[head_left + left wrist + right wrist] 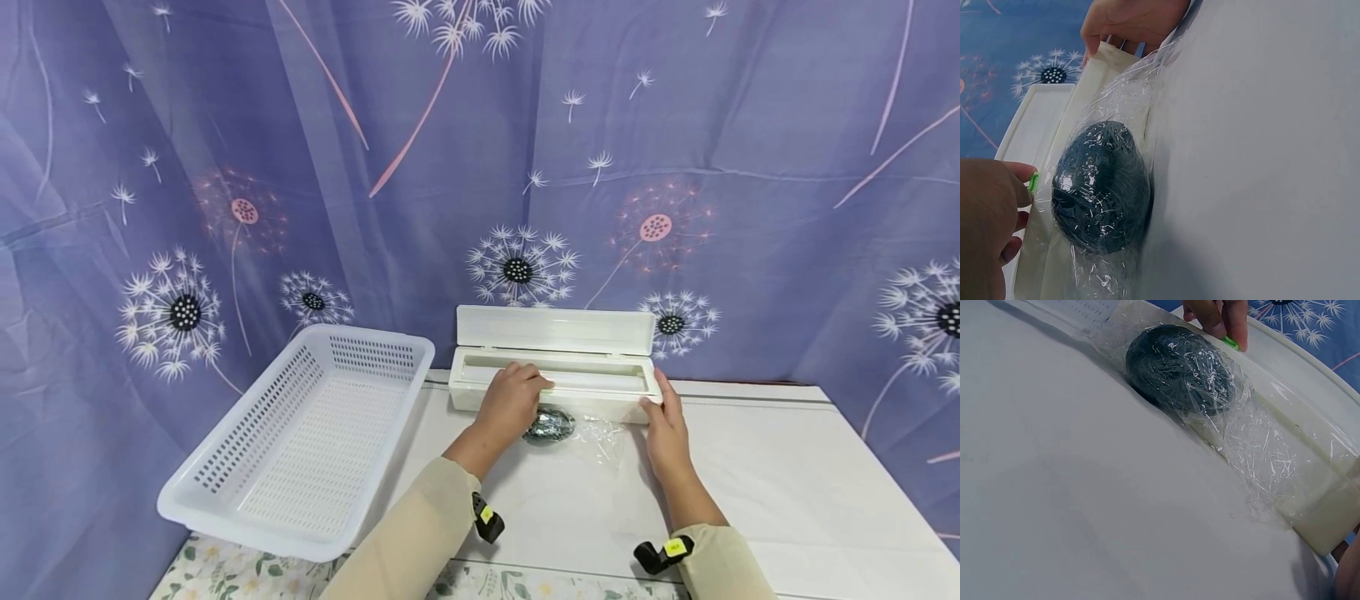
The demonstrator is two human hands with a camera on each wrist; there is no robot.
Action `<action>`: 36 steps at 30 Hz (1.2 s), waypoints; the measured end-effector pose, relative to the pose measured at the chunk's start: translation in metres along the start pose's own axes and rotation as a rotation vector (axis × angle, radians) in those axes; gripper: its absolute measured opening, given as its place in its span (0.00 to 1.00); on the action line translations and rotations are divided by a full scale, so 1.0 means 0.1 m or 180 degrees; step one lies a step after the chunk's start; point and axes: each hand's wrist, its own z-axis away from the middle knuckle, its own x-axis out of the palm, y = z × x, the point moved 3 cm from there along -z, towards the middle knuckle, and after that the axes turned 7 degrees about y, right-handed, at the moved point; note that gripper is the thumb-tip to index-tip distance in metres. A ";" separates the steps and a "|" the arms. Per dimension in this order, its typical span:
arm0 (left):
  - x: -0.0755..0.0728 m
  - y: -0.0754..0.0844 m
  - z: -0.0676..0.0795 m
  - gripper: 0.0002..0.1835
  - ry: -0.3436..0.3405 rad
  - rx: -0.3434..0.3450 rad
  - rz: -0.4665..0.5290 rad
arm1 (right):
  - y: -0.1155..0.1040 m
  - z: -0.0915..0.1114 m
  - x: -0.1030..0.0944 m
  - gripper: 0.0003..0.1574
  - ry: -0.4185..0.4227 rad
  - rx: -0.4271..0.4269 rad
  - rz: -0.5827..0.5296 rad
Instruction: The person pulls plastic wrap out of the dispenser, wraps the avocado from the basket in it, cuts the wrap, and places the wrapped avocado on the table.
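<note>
A long white cling film dispenser (468,392) stands with its hinged lid (555,327) raised and a white roll inside. At its front edge, my left hand (510,404) pinches a small green slide cutter (1034,182) between thumb and finger. My right hand (667,433) grips the dispenser's right end, thumb in front and fingers round the end wall. Against the front wall lies a dark green, egg-shaped thing (1102,187) wrapped in clear cling film (1260,453). The film spreads out crumpled on either side of it and reaches over the dispenser's front.
Left of the dispenser, a white perforated plastic basket (375,500) rests on the table's left side. A white cover (787,475) lies on the table, with floral cloth (247,571) at the near edge. A purple dandelion-print curtain (420,250) hangs right behind.
</note>
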 end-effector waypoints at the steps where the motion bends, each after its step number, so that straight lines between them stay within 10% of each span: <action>1: 0.00 0.00 0.00 0.16 0.0003 -0.0004 0.0003 | 0.00 0.00 0.00 0.39 0.0003 -0.0007 -0.0007; 36: -0.04 -0.04 0.04 0.14 0.0017 -0.0128 0.0112 | 0.04 -0.03 0.00 0.39 -0.0018 0.0049 -0.0130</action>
